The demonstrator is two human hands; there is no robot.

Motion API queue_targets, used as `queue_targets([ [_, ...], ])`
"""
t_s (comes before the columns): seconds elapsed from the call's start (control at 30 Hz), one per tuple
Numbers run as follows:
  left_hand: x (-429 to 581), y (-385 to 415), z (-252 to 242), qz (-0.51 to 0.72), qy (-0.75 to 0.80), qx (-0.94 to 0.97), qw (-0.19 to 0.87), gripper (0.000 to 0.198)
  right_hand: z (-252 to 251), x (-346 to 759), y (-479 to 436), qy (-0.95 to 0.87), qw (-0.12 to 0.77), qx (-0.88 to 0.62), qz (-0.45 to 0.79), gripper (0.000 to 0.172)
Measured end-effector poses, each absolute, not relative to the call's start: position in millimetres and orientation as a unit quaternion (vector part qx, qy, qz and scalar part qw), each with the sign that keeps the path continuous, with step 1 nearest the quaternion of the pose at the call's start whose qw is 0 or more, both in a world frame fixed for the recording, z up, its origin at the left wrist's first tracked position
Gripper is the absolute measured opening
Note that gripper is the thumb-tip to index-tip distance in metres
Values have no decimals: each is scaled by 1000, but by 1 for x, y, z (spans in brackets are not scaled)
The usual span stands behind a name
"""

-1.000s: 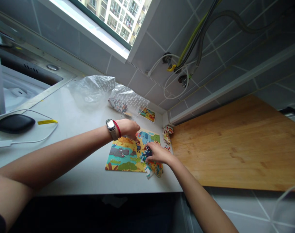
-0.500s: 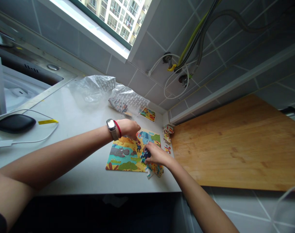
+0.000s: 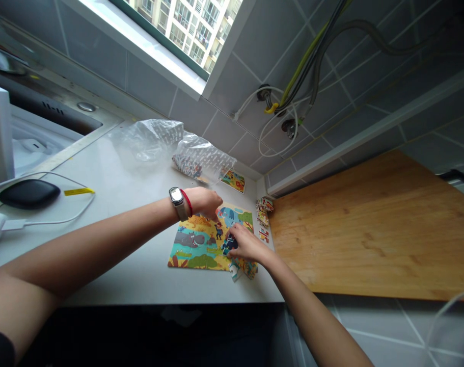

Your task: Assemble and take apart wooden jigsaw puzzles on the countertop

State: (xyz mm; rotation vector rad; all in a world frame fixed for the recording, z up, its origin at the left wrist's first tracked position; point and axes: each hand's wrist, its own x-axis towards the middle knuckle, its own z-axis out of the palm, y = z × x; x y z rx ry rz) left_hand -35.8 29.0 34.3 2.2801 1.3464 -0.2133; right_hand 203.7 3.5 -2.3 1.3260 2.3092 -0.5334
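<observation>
A jigsaw puzzle (image 3: 195, 239) with a hippo, an elephant and trees lies on the white counter. Over its upper edge is my left hand (image 3: 206, 200), wearing a watch and a red cord, its fingers bent down toward the puzzle; whether they pinch a piece is hidden. My right hand (image 3: 245, 241) is closed on dark blue puzzle pieces (image 3: 228, 243), thumb and fingers on either side of them, above the puzzle's right part. Loose puzzle pieces (image 3: 250, 269) lie beneath that hand, at the puzzle's lower right corner.
More pieces (image 3: 263, 210) are heaped beside the wooden board (image 3: 369, 229) on the right. Behind the puzzle lie a picture card (image 3: 234, 180) and a clear plastic bag (image 3: 205, 155). A black oval device (image 3: 29, 194) and a white cable (image 3: 56, 223) are on the left.
Both hands keep nearly the same pose and place over the puzzle. Only the camera view has shifted slightly.
</observation>
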Motion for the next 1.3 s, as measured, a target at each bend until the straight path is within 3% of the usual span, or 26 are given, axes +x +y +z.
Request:
queue_targets([
  [0.23,-38,25,43,-74,495,831,242,50,-6,203,5,836,191,474,-199,38],
  [0.7,-35,29,37,-77,500,827,245,52,8,211,7,827,215,468,-226,71],
  [1.3,-34,33,28,-75,499,827,246,51,-1,204,-3,838,220,463,-186,50],
])
